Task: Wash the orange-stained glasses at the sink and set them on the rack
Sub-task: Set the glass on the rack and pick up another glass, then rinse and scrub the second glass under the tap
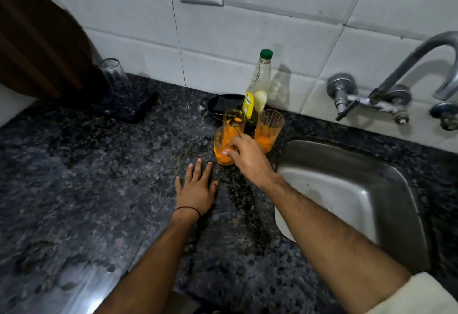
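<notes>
Three orange-stained glasses [220, 144] [234, 120] [269, 127], one clear glass [115, 75], one bottle [257, 85]

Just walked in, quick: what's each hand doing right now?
Left hand: open, resting flat on the countertop, holding nothing.
Right hand: fingers curled round the nearest orange-stained glass.

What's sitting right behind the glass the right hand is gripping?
A second orange-stained glass stands directly behind the front glass, with a green-capped bottle and a dark pan further back. Its base is covered by the front glass and the right hand.
</notes>
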Demonstrator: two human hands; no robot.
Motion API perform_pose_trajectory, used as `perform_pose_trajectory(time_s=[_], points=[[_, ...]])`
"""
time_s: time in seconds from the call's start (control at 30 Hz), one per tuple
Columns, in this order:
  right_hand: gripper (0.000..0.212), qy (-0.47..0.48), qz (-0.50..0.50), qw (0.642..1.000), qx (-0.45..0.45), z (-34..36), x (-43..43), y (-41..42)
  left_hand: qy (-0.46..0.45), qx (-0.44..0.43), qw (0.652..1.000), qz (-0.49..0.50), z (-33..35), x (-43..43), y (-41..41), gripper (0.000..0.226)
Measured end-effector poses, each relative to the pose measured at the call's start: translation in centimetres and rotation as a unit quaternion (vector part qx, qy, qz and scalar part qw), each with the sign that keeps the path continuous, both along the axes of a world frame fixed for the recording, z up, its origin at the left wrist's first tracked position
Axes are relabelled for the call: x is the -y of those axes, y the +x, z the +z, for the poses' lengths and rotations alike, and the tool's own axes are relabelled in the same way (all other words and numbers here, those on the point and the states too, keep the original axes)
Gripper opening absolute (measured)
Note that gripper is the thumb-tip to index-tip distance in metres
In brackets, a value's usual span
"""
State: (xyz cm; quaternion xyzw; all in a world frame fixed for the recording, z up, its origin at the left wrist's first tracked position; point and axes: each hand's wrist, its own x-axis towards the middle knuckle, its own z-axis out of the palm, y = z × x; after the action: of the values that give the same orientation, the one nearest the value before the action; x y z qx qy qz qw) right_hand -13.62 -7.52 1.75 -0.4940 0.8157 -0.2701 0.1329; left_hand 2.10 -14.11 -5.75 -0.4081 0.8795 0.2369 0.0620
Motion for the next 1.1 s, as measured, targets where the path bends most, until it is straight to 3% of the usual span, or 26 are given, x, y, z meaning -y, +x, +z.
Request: perform_pose_trajectory(time_s=[0.17, 0.27, 0.4, 0.63, 0.77, 0.87, 1.0, 1.1], points=[[0.023, -0.048, -0.028, 0.998, -0.021, -0.8, -3.9, -0.3, -0.08, -0.092, 0.992, 0.016, 0.5, -0.7, -0.8, 0.047], [0.019, -0.072, -0.063, 0.995, -0.03, -1.1, -8.1, -0.5, -0.127, -0.198, 0.972, 0.021, 0.9, -1.9, -2.4, 0.03], [0.019, -0.08, -0.133, 0.987, -0.037, -0.7, -13.6, -1.9, -0.081, -0.305, 0.949, -0.03, 2.6, -5.1, -6.6, 0.019], [0.017, -0.051, -0.23, 0.97, -0.058, 2.0, -21.2, -6.3, 0.037, -0.397, 0.909, -0.12, 8.7, -10.3, -16.8, 0.021], [0.014, -0.054, -0.236, 0.968, -0.064, 3.8, -24.1, -9.8, 0.043, -0.349, 0.929, -0.115, 13.5, -12.1, -24.0, 0.04], [0.015, -0.065, -0.214, 0.973, -0.061, 4.8, -25.4, -12.2, -0.001, -0.288, 0.951, -0.11, 16.3, -13.2, -28.4, 0.048], [0.016, -0.079, -0.169, 0.98, -0.064, 5.5, -26.5, -15.2, -0.109, -0.205, 0.968, -0.093, 18.3, -14.4, -30.9, 0.04], [0.018, -0.084, -0.146, 0.983, -0.068, 5.5, -26.7, -16.6, -0.118, -0.192, 0.972, -0.062, 17.8, -14.6, -31.7, 0.04]])
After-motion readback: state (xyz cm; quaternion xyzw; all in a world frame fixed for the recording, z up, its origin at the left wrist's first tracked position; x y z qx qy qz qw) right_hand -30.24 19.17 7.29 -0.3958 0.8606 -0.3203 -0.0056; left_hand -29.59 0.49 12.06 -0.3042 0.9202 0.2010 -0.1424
